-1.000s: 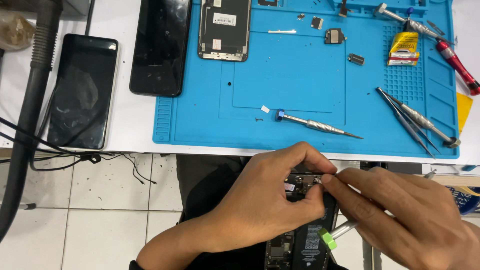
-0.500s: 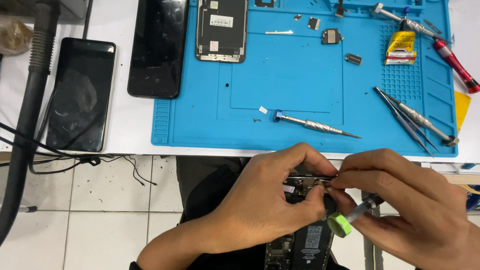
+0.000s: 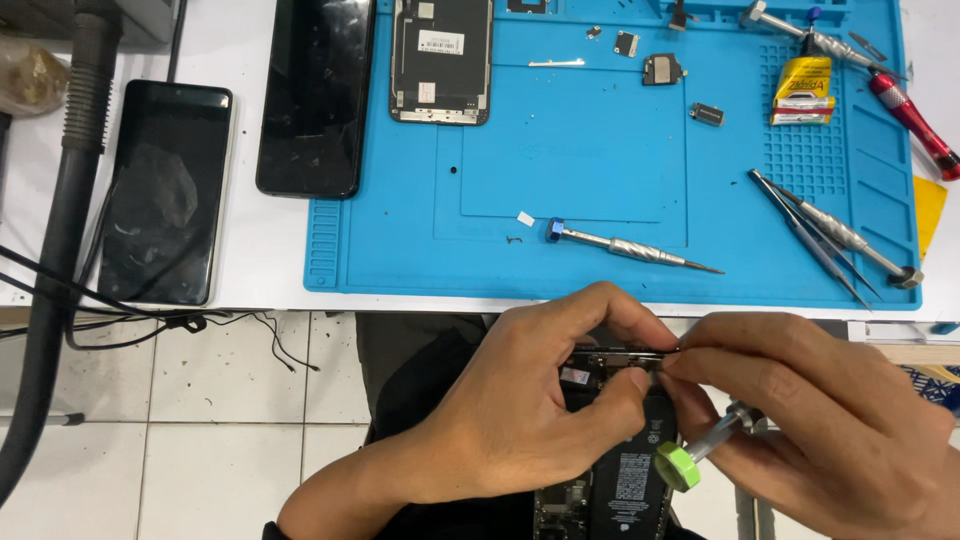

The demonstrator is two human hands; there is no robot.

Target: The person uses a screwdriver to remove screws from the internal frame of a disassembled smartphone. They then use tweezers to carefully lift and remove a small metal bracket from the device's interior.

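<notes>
Green-capped screwdriver (image 3: 700, 452) has tipped down from half a second ago, cap now lower centre. Opened phone (image 3: 612, 470) sits low centre of frame, below the blue mat (image 3: 600, 150), between both hands. Left hand (image 3: 530, 410) grips its top edge, fingers curled. Right hand (image 3: 810, 420) pinches the phone's upper rim, screwdriver tucked under its fingers.
</notes>
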